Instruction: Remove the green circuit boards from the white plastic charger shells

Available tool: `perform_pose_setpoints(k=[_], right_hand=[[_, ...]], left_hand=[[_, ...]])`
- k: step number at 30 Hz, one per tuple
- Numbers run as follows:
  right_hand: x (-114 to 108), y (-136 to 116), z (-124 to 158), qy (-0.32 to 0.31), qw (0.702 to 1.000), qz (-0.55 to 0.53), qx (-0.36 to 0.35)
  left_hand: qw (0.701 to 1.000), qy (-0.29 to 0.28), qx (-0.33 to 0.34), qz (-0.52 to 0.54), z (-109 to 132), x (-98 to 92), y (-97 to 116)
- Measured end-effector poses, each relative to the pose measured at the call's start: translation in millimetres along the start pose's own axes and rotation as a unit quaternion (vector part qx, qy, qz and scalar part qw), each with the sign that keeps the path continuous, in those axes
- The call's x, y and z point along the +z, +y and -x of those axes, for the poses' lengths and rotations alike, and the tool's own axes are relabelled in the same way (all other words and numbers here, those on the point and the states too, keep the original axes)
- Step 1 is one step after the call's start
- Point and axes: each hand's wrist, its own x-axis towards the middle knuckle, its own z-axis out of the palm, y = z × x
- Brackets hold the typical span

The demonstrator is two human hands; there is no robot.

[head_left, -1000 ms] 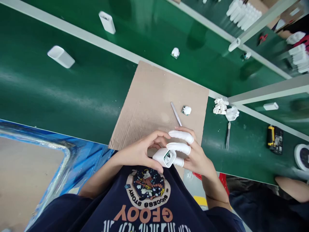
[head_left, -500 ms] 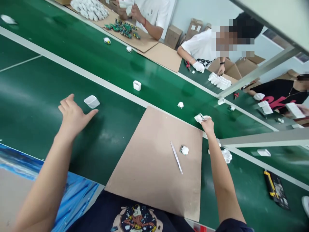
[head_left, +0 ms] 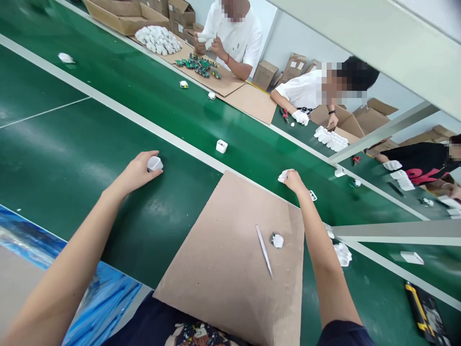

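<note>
My left hand has its thumb and fingers around a white plastic cup-like housing on the green table at the left. Over the green belt, my right hand is closed on a small white part. A white frame-like piece lies beside my right wrist. On the cardboard sheet are metal tweezers and a circuit board with a white part. Another white housing stands upright on the belt.
Along the belt lie several small white parts. Across it, people work beside a white pile and green boards. A metal frame crosses the right side, near a yellow-black tool.
My left hand has closed around the white housing. My right hand has shifted left over the belt with a white part, and the white frame-like piece now shows behind it. The view has shifted.
</note>
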Motion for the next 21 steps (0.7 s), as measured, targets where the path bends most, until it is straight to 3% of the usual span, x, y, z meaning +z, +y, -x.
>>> perform_pose_setpoints(k=[4, 10, 15, 19, 21], right_hand=[[-6, -11, 53, 0.001, 0.992, -0.124, -0.002], [-2, -66, 200, 0.021, 0.94, -0.332, -0.079], [1, -120, 292, 0.065, 0.892, -0.428, -0.128], [12, -153, 329, 0.099, 0.843, -0.507, -0.147], [15, -169, 342, 0.12, 0.823, -0.537, -0.144]], left_hand=[[0.998, -0.061, 0.03, 0.014, 10, 10.0, 11], [0.984, -0.138, 0.099, 0.053, 49, 42.2, 54], [0.971, -0.136, 0.158, 0.122, 112, 51.9, 120], [0.92, -0.09, 0.302, 0.232, 175, 57.9, 175], [0.905, -0.09, 0.333, 0.25, 201, 61.3, 194]])
